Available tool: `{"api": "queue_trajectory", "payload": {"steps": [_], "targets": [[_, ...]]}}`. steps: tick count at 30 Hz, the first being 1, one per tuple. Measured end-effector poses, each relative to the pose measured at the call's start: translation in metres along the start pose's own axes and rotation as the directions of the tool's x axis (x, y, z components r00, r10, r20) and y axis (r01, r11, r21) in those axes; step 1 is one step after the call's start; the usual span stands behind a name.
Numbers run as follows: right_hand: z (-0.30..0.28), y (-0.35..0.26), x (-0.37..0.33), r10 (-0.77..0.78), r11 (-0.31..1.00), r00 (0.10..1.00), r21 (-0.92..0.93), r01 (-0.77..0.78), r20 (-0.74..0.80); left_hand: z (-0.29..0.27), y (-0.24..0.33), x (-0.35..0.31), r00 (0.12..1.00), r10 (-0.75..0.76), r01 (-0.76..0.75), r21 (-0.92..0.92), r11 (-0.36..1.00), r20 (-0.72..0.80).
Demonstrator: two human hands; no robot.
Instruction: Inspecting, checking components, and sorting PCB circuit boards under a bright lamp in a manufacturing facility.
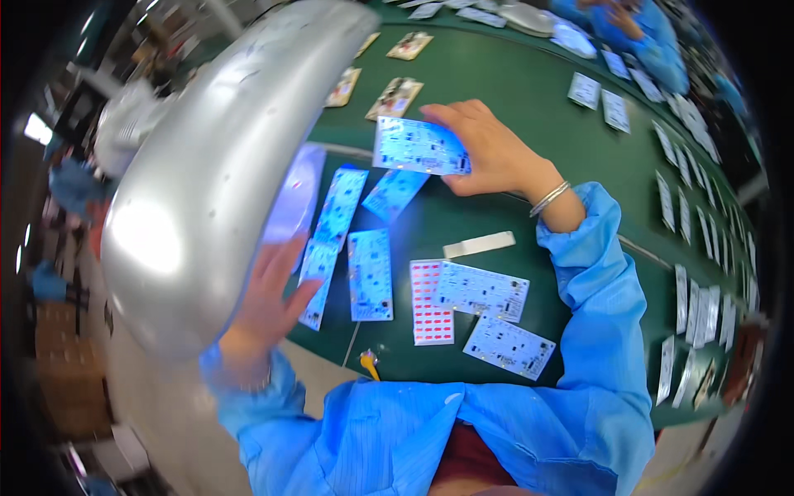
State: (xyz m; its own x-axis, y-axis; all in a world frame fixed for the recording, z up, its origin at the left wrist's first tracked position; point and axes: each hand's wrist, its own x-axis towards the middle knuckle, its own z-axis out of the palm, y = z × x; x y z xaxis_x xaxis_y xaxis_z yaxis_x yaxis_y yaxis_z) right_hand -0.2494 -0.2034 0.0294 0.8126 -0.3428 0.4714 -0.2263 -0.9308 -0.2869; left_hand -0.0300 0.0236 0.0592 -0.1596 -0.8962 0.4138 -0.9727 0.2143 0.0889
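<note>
- We note a green worktable across the middle and right of the frame; crowding in its lower middle could let boards scrape.
- We find a silver lamp hood filling the upper left; a hand lifted carelessly could knock it.
- We record the right hand, upper middle, closed at the right end of the held circuit board; a one-ended grip could let it tip or slip.
- We see the left hand, left of centre, with thumb and fingers spread, apparently holding nothing; contact with the slanted board beside its thumb cannot be confirmed. A brush there could shift it.
- We observe an upper loose board, right of lower centre, overlapping the red-marked sheet; pulling either could drag both.
- We list a pale strip just above them; a sleeve could sweep it aside.
</note>
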Motion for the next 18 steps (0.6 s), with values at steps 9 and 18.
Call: {"api": "queue_trajectory", "payload": {"steps": [9, 18], "targets": [[0.029, -0.05, 0.062, -0.401, 0.916, 0.916, 0.019, 0.401, -0.001, 0.023, -0.031, 0.034, 0.991, -0.014, 0.032, 0.135, 0.99, -0.134], [0.032, -0.036, 0.064, -0.32, 0.94, 0.869, -0.01, 0.342, -0.378, 0.055, -0.085, 0.01, 0.741, -0.009, -0.207, -0.242, 0.948, -0.672]]}}
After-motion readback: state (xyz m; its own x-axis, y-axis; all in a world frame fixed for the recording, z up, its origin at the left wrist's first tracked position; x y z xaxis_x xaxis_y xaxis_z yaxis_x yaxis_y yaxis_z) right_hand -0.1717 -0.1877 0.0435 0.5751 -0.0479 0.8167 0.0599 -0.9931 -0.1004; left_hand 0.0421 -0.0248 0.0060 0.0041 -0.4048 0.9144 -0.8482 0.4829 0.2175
